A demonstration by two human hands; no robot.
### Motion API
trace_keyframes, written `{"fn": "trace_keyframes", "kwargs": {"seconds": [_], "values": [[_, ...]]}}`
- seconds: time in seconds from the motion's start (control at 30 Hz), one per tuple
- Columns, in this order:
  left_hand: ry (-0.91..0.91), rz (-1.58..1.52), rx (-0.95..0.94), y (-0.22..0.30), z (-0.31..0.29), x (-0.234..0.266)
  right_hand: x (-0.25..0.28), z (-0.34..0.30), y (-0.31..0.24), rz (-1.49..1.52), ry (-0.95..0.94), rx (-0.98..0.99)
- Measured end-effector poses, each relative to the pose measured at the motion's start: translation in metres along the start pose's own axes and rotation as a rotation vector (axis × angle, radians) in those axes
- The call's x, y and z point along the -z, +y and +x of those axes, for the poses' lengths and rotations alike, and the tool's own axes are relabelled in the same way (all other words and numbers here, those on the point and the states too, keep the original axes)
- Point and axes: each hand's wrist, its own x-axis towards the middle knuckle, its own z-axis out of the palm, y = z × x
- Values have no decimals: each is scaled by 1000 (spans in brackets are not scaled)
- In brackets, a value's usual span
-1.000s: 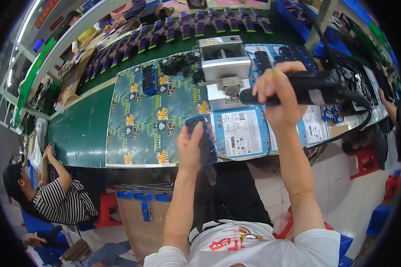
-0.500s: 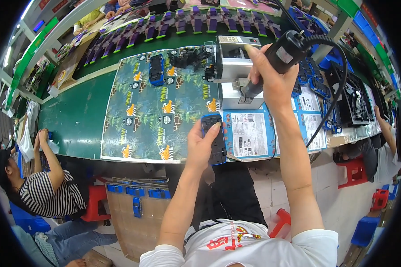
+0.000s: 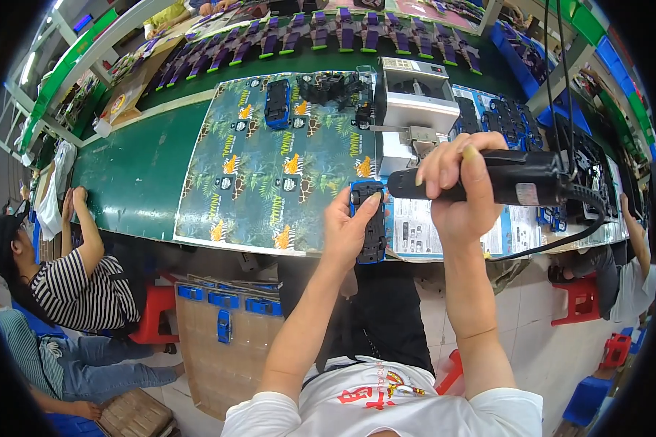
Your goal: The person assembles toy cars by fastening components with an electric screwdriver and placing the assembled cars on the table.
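Observation:
My left hand [image 3: 344, 227] grips a blue toy car [image 3: 374, 239], wheels-up with its black underside facing me, at the front edge of the bench. The thumb lies across the underside. A black electric screwdriver [image 3: 521, 171] is in my right hand [image 3: 465, 191], fingers wrapped round its body. It lies nearly level, its narrow end pointing left beside the far end of the car. I cannot tell whether the bit touches the car. Just behind stands a white box-shaped screw feeder [image 3: 417, 105] with a metal bracket on its front.
Another blue toy car [image 3: 277, 104] and a heap of black parts [image 3: 332, 89] lie on the animal-print sheet [image 3: 259, 186]. More cars [image 3: 506, 120] stand right of the feeder. The screwdriver cable [image 3: 554, 244] loops at right. Purple toys [image 3: 321, 33] line the far belt. Co-workers sit either side.
The screwdriver has come down from the feeder toward the car and swung from upright-slanting to nearly level. My left hand still holds the car. The whole view has shifted slightly.

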Motion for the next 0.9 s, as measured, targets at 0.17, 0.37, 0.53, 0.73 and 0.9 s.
{"fn": "trace_keyframes", "kwargs": {"seconds": [0.17, 0.37, 0.53, 0.73, 0.9], "values": [[-13, 16, 12, 1, -1, 0, 3, -4, 13, -127, -56, 13], [8, 41, -51, -3, -1, -1, 2, -6, 27, -203, -86, -12], [15, 16, -52, -2, 0, -4, 4, -9, 34, -265, -218, 48], [11, 37, -79, -2, -1, -3, 4, -9, 37, -253, -198, 37], [27, 59, -66, 0, -4, -5, 2, -12, 32, -200, -161, 35]]}}
